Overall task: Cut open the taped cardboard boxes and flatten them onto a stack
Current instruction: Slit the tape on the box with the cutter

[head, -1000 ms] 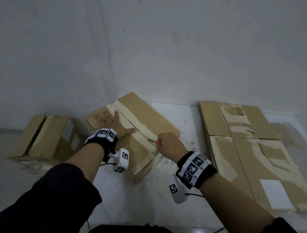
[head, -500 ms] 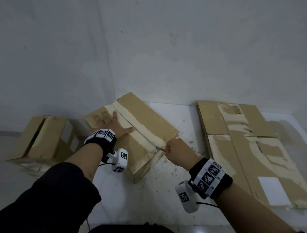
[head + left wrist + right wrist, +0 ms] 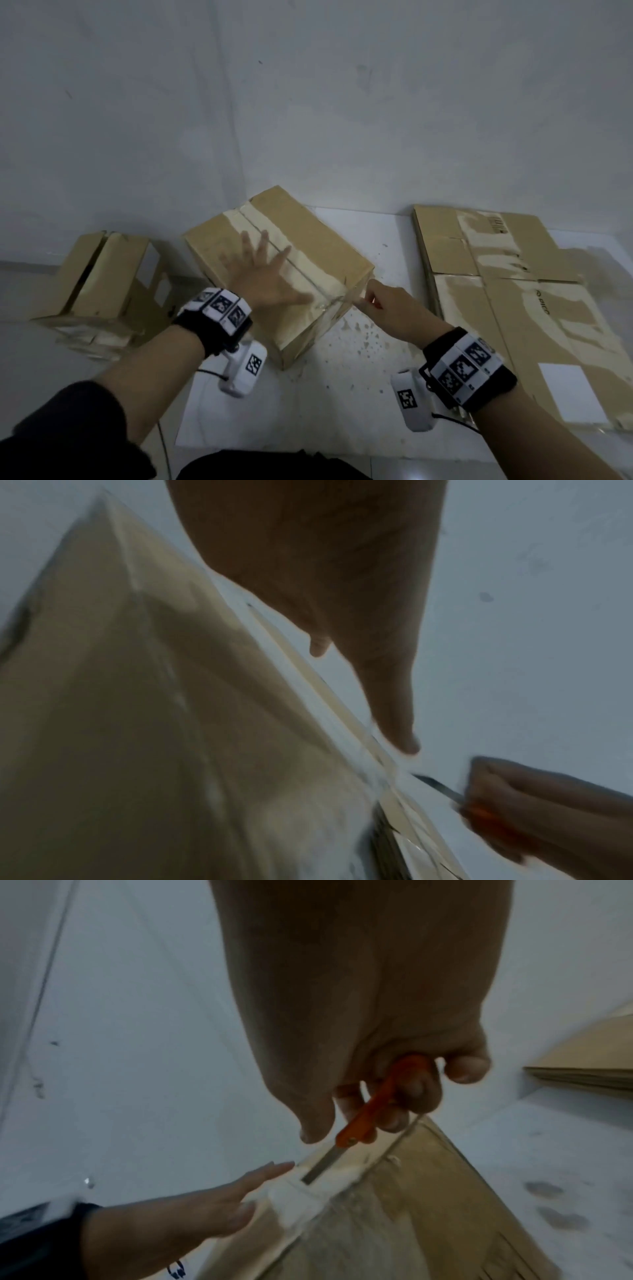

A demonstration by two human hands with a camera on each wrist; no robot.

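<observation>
A taped cardboard box (image 3: 318,240) stands on the white floor in the middle. A pale tape strip (image 3: 301,270) runs along its top seam. My left hand (image 3: 260,274) is spread flat over the box top with straight fingers. My right hand (image 3: 387,308) grips an orange-handled cutter (image 3: 373,1112) at the box's near right corner. The cutter's blade (image 3: 320,1167) lies on the tape at the top edge. The left wrist view shows the left hand's fingers (image 3: 394,710) pointing along the seam, and the cutter (image 3: 441,788) beside them.
A stack of flattened cardboard (image 3: 513,291) lies on the floor at the right. Another box (image 3: 102,274) sits at the left, its top split open. A grey wall rises right behind the boxes. Small scraps dot the floor (image 3: 359,342) in front.
My right hand drew the cutter along the seam toward me, to the box's near corner. My left hand slid from the far left of the box top toward its middle.
</observation>
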